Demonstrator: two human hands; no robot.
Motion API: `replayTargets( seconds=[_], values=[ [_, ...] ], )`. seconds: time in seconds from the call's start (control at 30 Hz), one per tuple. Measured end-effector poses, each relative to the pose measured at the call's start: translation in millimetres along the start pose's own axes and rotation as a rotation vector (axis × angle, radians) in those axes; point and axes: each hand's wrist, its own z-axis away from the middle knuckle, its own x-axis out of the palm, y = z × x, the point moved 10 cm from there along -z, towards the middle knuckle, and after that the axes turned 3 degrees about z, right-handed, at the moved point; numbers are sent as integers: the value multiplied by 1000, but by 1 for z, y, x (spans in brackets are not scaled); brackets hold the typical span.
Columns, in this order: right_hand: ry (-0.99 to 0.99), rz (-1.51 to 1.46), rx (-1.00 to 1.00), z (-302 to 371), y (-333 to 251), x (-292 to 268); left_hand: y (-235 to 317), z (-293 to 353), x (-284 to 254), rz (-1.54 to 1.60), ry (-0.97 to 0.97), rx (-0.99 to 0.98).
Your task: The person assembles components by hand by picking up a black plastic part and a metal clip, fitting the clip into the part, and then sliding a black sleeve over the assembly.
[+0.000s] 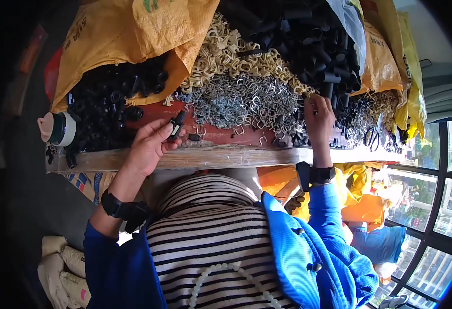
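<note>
My left hand [153, 143] is closed, thumb and fingers pinching a black plastic fitting [178, 122] with a pale piece in it, just above the red-brown tabletop [218, 136]. Over to the right, my right hand [319, 121] reaches into the heap with curled fingers; what they hold, if anything, is hidden. Its fingertips are at the edge of the cream plastic clips [226, 49], close to the black tubes [308, 51]. Between both hands lies a pile of small silver U-shaped metal clips [241, 103], with a few strays near the front edge.
Black ring-like parts [112, 110] spill from a yellow woven sack [128, 31] at left. A white-and-green round container [63, 129] stands at the left corner. Scissors [372, 138] lie at right, beside more sacks [383, 62]. A wooden strip [226, 157] edges the table.
</note>
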Motion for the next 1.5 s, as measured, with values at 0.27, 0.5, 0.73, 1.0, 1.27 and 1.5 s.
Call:
replayTargets(
  seconds=[0.27, 0.5, 0.73, 1.0, 1.27, 1.5],
  values=[
    [106, 485, 229, -27, 124, -8, -5, -8, 17, -25, -11, -30],
    [123, 210, 249, -16, 118, -18, 1, -7, 17, -24, 1, -32],
    [19, -579, 259, -16, 47, -27, 5, -9, 39, -2, -101, -33],
    [234, -1640, 497, -9, 32, 13, 6, -1, 45, 22, -126, -53],
    [-475, -1783, 596, 13, -83, 84, 13, -4, 57, 33, -184, -48],
    [-708, -716, 16, 21, -138, 85, 19, -4, 66, 39, -172, -36]
  ],
)
